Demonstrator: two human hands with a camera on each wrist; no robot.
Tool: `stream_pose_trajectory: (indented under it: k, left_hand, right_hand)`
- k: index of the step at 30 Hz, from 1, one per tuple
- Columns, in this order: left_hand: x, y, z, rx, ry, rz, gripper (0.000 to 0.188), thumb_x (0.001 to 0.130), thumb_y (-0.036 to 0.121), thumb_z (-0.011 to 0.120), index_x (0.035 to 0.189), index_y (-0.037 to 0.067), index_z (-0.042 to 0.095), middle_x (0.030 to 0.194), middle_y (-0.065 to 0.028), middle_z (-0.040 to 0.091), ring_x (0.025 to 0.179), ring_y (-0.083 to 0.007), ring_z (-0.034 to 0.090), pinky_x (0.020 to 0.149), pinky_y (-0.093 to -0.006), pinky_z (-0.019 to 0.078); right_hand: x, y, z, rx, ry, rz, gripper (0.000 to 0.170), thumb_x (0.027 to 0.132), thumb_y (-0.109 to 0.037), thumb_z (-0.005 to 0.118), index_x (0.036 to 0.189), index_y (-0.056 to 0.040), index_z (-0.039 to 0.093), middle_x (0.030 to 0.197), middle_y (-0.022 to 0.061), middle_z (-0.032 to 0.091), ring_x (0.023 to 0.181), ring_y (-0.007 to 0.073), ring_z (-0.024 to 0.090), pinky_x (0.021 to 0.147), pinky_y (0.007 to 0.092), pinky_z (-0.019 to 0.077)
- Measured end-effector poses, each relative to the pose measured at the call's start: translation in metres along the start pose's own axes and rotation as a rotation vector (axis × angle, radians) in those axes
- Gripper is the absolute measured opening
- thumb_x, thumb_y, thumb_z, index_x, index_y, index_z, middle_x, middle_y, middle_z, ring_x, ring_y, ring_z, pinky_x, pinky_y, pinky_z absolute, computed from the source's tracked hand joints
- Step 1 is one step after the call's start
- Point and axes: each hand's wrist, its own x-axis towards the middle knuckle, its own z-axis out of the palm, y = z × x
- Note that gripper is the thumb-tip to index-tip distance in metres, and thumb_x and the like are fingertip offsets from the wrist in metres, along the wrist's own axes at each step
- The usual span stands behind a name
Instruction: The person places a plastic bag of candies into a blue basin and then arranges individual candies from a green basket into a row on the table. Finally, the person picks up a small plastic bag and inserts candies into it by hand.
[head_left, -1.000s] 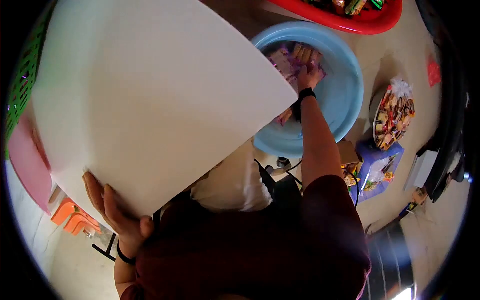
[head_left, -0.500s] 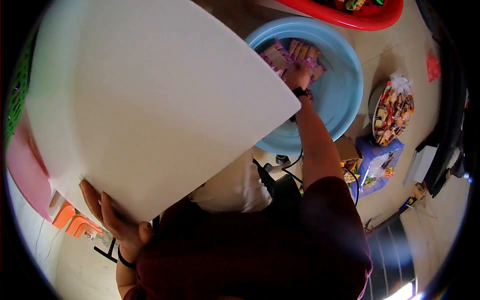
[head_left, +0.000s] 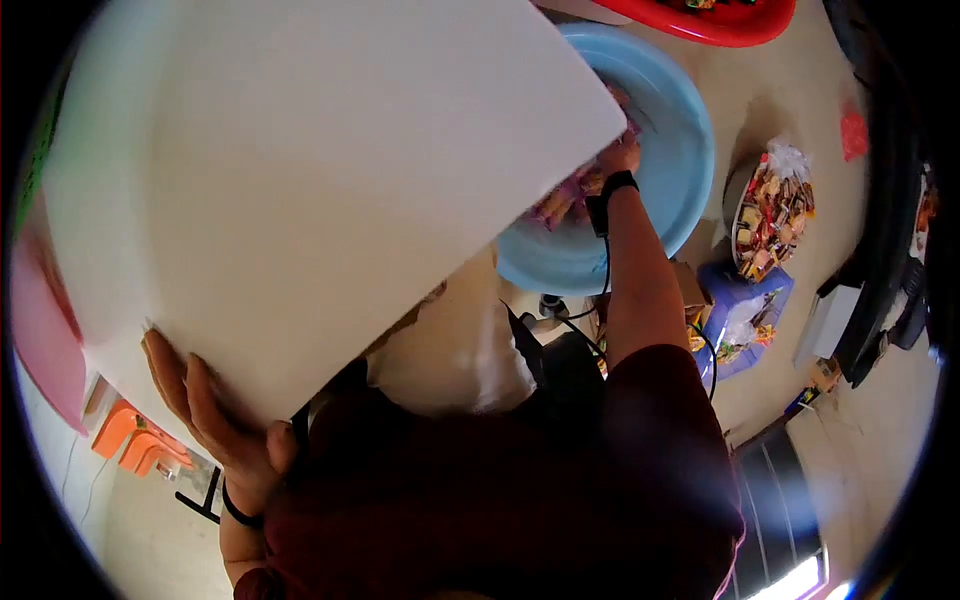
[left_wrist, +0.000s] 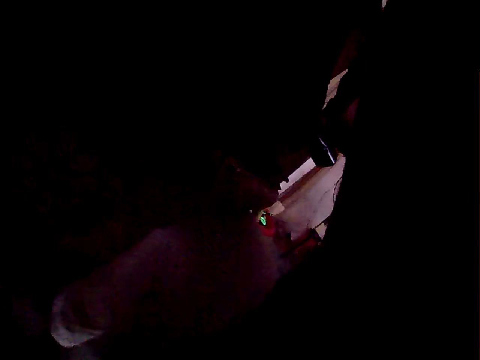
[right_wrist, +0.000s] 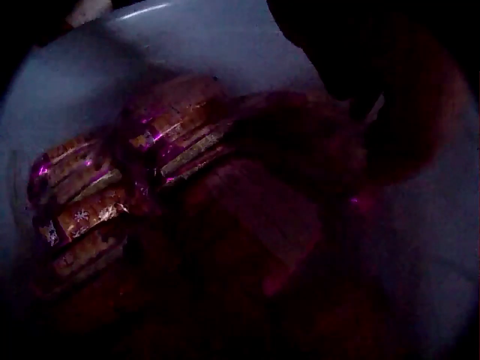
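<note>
At the lower left of the head view, my left hand point(head_left: 225, 425) rests on the edge of the white tabletop point(head_left: 350, 200), its fingers extended along the surface. My right hand point(head_left: 622, 155) reaches down into the light blue basin point(head_left: 685, 180), with a black band around the wrist. Around its fingers are several purple-wrapped biscuit packs point(head_left: 565, 203), partly covered by the table corner. The right wrist view is dark, with biscuit packs point(right_wrist: 82, 217) lying against one another on the left and the hand in shadow at the right. I cannot tell whether that hand grips a pack.
A red tub point(head_left: 700, 25) of snacks stands beyond the basin. To the right are a bowl of wrapped snacks point(head_left: 775, 220) and a purple-blue crate point(head_left: 735, 325) with more packets. Orange plastic pieces point(head_left: 140, 435) and a pink sheet point(head_left: 45, 330) lie at the left.
My right hand has moved among the biscuit packs, first to the left, then back right beside the table corner. The head view has shifted a little. The left hand stays on the table edge.
</note>
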Motion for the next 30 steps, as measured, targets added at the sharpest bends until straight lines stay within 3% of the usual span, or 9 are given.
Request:
stream_pose_trajectory:
  k: [8,12,14,15,16,18,20,22,30]
  left_hand:
    - [0.002,-0.003,0.003,0.052,0.061,0.055,0.072,0.086,0.048,0.053,0.141,0.003,0.037,0.15,-0.0308,0.027,0.139,-0.0491,0.026,0.111,-0.0589,0.0203]
    - [0.002,0.003,0.0,0.046,0.091,0.032,0.073,0.076,0.038,0.066,0.136,0.003,0.044,0.149,-0.0312,0.029,0.139,-0.0452,0.027,0.11,-0.0599,0.0191]
    - [0.001,0.004,0.002,0.004,0.09,-0.011,0.075,0.07,0.032,0.072,0.134,0.003,0.046,0.149,-0.0296,0.029,0.141,-0.0437,0.026,0.11,-0.0605,0.0188]
    - [0.002,0.005,0.002,-0.036,0.054,-0.029,0.075,0.069,0.031,0.075,0.133,0.003,0.047,0.149,-0.0276,0.031,0.14,-0.0432,0.026,0.109,-0.0627,0.0191]
    - [0.001,0.006,0.004,0.0,0.072,-0.02,0.074,0.071,0.034,0.075,0.133,0.003,0.048,0.146,-0.027,0.033,0.138,-0.043,0.028,0.107,-0.0648,0.021]
    - [0.002,0.009,-0.01,-0.032,0.011,-0.039,0.075,0.076,0.043,0.072,0.136,0.005,0.047,0.148,-0.0266,0.031,0.139,-0.0425,0.027,0.107,-0.0662,0.0226]
    - [-0.005,0.001,-0.002,-0.072,0.088,0.017,0.078,0.081,0.046,0.068,0.143,0.008,0.04,0.151,-0.0252,0.027,0.142,-0.0404,0.023,0.11,-0.0636,0.0213]
    - [-0.018,-0.014,-0.014,-0.238,0.039,0.016,0.081,0.081,0.042,0.07,0.147,0.011,0.035,0.152,-0.0235,0.025,0.143,-0.04,0.021,0.112,-0.0608,0.0197]
    - [-0.057,-0.109,-0.034,-0.286,0.119,-0.123,0.068,0.084,0.044,0.067,0.139,0.01,0.045,0.134,-0.0206,0.049,0.127,-0.0375,0.045,0.102,-0.0515,0.0389]
  right_hand:
    - [0.009,0.047,-0.054,-0.552,-0.312,-0.593,0.02,0.077,-0.022,0.069,0.092,-0.009,0.068,0.093,0.0127,0.07,0.089,0.0301,0.067,0.077,0.0442,0.054]
    - [0.005,0.049,-0.142,-0.443,0.044,-0.657,0.01,0.081,-0.02,0.063,0.081,-0.0102,0.066,0.079,0.0126,0.067,0.078,0.0317,0.066,0.07,0.0467,0.0524]
    - [0.003,0.042,-0.191,-0.511,0.093,-0.729,0.021,0.088,-0.024,0.054,0.078,-0.009,0.065,0.075,0.014,0.066,0.075,0.0326,0.065,0.068,0.0476,0.0515]
    - [0.0,0.05,-0.209,-0.401,0.267,-0.844,0.029,0.091,-0.029,0.048,0.079,-0.0081,0.065,0.075,0.0152,0.065,0.073,0.0337,0.064,0.067,0.0481,0.0509]
    - [-0.007,0.041,-0.234,-0.619,0.274,-0.866,0.031,0.09,-0.032,0.049,0.08,-0.0071,0.065,0.075,0.0158,0.065,0.074,0.0334,0.064,0.066,0.0475,0.0507]
    - [0.01,0.043,-0.264,-0.482,0.363,-1.016,0.025,0.087,-0.028,0.052,0.076,-0.0092,0.063,0.069,0.0106,0.063,0.063,0.031,0.063,0.062,0.0458,0.0503]
    - [-0.023,0.004,-0.335,-0.404,0.058,-0.829,0.02,0.089,-0.024,0.054,0.079,-0.0084,0.06,0.065,0.0057,0.06,0.056,0.02,0.06,0.052,0.0339,0.0475]
    - [-0.116,-0.056,-0.397,0.642,-0.108,-0.384,0.021,0.094,-0.024,0.055,0.082,-0.0074,0.06,0.065,0.0024,0.058,0.055,0.0129,0.057,0.05,0.0275,0.0444]
    - [-0.212,-0.142,-0.489,0.642,0.25,-0.834,0.026,0.097,-0.028,0.056,0.095,-0.0031,0.063,0.075,-0.0012,0.058,0.07,0.0097,0.053,0.064,0.0272,0.0438]
